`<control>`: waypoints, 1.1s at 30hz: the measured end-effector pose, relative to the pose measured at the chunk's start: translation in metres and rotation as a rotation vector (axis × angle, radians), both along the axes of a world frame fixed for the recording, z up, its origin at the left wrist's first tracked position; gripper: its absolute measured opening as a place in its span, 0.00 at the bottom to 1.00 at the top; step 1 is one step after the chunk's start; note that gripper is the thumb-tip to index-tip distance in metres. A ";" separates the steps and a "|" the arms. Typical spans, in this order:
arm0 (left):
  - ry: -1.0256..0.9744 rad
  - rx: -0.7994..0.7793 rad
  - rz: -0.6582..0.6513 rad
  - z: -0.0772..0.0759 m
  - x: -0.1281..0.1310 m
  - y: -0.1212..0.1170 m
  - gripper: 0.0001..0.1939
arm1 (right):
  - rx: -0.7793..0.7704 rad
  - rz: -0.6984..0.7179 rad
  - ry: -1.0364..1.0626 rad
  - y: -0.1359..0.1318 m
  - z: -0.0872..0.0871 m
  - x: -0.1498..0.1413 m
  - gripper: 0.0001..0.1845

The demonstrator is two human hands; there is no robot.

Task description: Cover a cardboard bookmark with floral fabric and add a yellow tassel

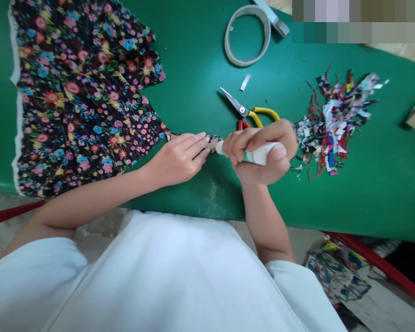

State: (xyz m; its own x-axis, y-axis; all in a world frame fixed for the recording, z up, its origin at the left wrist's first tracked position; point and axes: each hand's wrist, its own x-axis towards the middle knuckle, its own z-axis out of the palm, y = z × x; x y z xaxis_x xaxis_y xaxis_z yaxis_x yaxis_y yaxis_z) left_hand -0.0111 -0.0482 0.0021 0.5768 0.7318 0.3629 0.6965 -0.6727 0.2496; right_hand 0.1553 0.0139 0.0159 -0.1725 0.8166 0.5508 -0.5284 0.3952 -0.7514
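Note:
My left hand (180, 159) lies flat with its fingers stretched out, pressing on a narrow strip of dark floral fabric (212, 138) on the green table. The strip runs on from the corner of a large black floral cloth (86, 97), spread out to the left with a white edge on its far left side. Wrapped in my right hand (263, 150) is a slim white bottle with green marks (259, 154). Its narrow tip points left and meets the end of the strip beside my left fingertips. Just beyond my right hand lie yellow-handled scissors (242, 109), blades apart, their grips partly covered.
A roll of tape (227, 39) lies at the back, beside a flat metallic tool (280, 26). Close by is a small white scrap (245, 82). A heap of colourful fabric shreds (335, 120) sits to the right. The green table's near edge (207, 214) touches my white shirt.

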 end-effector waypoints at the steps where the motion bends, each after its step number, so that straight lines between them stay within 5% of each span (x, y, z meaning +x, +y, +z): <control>1: 0.000 0.008 -0.001 0.001 0.000 0.000 0.14 | -0.005 0.006 -0.018 -0.002 -0.002 -0.002 0.13; 14: 0.037 0.021 -0.002 0.001 -0.001 0.002 0.15 | 0.109 -0.148 -0.195 -0.004 -0.025 -0.008 0.15; 23: -0.037 -0.110 -0.021 -0.001 -0.002 0.001 0.15 | 0.005 -0.213 0.051 0.002 -0.009 -0.006 0.14; 33: -0.054 -0.153 0.003 0.001 0.000 0.002 0.15 | -0.018 -0.231 -0.027 0.006 -0.020 -0.023 0.16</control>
State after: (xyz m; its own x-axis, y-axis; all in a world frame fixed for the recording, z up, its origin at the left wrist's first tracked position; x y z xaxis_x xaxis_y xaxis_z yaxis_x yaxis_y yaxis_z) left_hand -0.0108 -0.0461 0.0031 0.5575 0.7825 0.2773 0.6808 -0.6221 0.3866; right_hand 0.1325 0.0200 -0.0037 0.0058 0.8455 0.5339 -0.4054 0.4901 -0.7717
